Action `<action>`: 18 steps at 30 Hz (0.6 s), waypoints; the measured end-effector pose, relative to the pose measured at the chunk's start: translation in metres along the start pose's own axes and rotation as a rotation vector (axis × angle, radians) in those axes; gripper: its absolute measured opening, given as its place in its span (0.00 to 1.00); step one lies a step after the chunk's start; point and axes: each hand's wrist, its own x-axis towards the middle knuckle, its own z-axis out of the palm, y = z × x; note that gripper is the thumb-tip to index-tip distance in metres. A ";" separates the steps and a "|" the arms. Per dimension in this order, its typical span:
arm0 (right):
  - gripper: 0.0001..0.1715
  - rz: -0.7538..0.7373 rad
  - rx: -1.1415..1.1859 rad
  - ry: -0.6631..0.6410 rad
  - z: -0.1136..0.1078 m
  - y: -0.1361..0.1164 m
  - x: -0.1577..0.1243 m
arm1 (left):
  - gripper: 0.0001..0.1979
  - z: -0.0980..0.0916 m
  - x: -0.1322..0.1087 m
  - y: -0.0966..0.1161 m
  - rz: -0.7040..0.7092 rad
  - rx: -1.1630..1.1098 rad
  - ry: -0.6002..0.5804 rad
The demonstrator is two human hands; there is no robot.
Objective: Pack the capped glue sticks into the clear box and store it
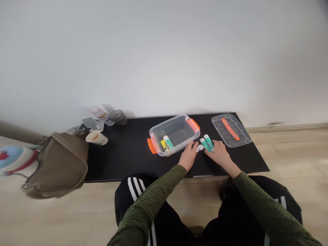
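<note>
A clear plastic box (pixel 179 118) with orange latches stands uncovered on the black table, holding a yellow glue stick (pixel 164 145) and a green-and-white glue stick (pixel 168 141) at its left end. Beside its front right corner, my left hand (pixel 188 157) has its fingers curled over the tabletop. Small white round ends (pixel 200 147) show at those fingertips; whatever they belong to is mostly hidden. My right hand (pixel 219 153) closes its thumb and fingers against the lower right of two green glue sticks (pixel 207 142) lying side by side.
The clear lid (pixel 244 135) with an orange handle lies at the right end of the black table (pixel 123 150). Toward the left are a paper cup (pixel 96 138) of drink, a dark glass (pixel 118 117), a spray bottle (pixel 102 115), a phone (pixel 91 123) and a brown bag (pixel 58 164).
</note>
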 end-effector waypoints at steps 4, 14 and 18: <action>0.37 -0.090 0.050 0.039 0.004 0.004 -0.002 | 0.28 -0.006 -0.005 0.003 0.043 -0.085 0.043; 0.16 -0.467 0.220 0.333 -0.076 -0.094 -0.007 | 0.13 -0.031 -0.031 0.029 0.226 0.084 -0.068; 0.15 -0.575 0.023 -0.123 -0.076 -0.193 0.017 | 0.16 -0.029 -0.033 0.026 0.267 0.130 -0.059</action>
